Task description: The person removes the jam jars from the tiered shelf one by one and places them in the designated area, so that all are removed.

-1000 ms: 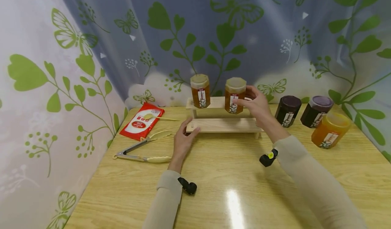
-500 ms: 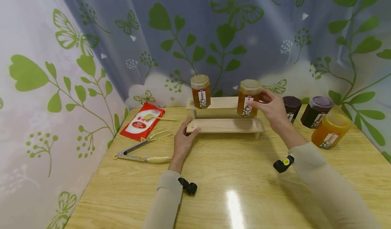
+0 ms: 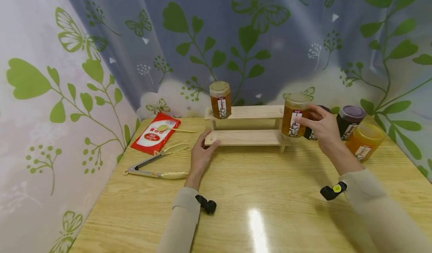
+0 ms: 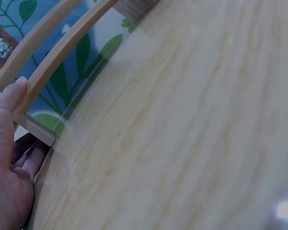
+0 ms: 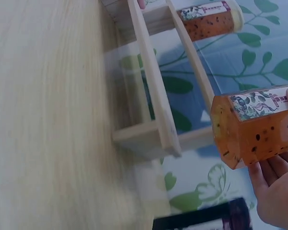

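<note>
My right hand [image 3: 325,131] grips an amber, faceted honey jar [image 3: 293,121] with a pale lid and white label, thumb on its front. The jar is raised off the right end of a two-step wooden shelf [image 3: 249,137]. Dark specks show through its glass [image 5: 259,136] in the right wrist view. At the shelf's left end my left hand [image 3: 201,155] holds the lower step, its thumb on the front edge and its fingers round the side. A similar amber jar [image 3: 221,104] stands upright on the left of the upper step.
Right of the shelf stand a dark jar [image 3: 311,133], mostly hidden by the held one, a purple-lidded jar [image 3: 349,124] and an orange jar [image 3: 363,146]. Tongs [image 3: 148,164], a red-and-white packet [image 3: 153,136] and a thin yellow stick [image 3: 183,130] lie on the left.
My right hand has carried the amber jar rightward from above the upper step to past the shelf's right end, slightly lower and nearer. The left hand keeps its hold on the shelf.
</note>
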A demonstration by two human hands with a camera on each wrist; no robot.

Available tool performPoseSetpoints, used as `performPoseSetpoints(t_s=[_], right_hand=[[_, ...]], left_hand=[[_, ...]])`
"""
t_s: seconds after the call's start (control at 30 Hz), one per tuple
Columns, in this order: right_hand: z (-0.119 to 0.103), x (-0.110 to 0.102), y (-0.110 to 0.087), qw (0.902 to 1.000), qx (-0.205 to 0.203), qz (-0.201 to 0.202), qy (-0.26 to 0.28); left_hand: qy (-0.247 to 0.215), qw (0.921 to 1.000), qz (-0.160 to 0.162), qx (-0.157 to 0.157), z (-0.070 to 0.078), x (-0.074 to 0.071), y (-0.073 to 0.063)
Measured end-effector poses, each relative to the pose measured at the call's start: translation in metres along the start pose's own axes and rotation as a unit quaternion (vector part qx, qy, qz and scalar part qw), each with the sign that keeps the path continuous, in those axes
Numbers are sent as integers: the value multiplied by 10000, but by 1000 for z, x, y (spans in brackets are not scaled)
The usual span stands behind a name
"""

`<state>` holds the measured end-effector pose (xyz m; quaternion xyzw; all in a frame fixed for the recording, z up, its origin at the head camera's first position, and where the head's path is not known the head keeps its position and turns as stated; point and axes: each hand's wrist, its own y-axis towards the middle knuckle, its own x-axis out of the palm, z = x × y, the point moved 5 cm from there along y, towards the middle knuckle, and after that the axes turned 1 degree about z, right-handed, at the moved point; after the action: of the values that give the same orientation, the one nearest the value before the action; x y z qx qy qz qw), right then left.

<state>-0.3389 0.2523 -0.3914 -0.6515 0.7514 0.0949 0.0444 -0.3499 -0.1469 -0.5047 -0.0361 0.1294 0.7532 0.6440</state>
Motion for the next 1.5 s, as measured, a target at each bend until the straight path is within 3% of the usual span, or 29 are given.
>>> performPoseSetpoints(t_s=[0.13, 0.27, 0.57, 0.87, 1.07, 1.2, 1.37, 1.5], right_hand=[[12, -15, -5, 9993, 237, 73, -291], [23, -28, -11, 9986, 462, 58, -238], [46, -51, -25, 9954, 646, 131, -698], [67, -64, -35, 9986, 484, 220, -48], [77, -64, -38, 9987, 370, 189, -311], [79, -64, -40, 9996, 237, 163, -37], [82, -66, -42, 9975, 95, 108, 688], [84, -66, -43, 9841, 2, -37, 1777]], left_hand=[[9, 10000, -22, -23, 0, 1, 0], [5, 10000, -31, -47, 2, 1, -1], [25, 10000, -37, -47, 2, 1, -3], [21, 10000, -40, -7, 1, 1, -2], [57, 10000, -43, -34, 1, 0, -2], [90, 9999, -24, -57, 0, 0, -2], [107, 9999, -2, -55, 1, 0, -2], [115, 9999, -13, -36, 1, 0, -1]])
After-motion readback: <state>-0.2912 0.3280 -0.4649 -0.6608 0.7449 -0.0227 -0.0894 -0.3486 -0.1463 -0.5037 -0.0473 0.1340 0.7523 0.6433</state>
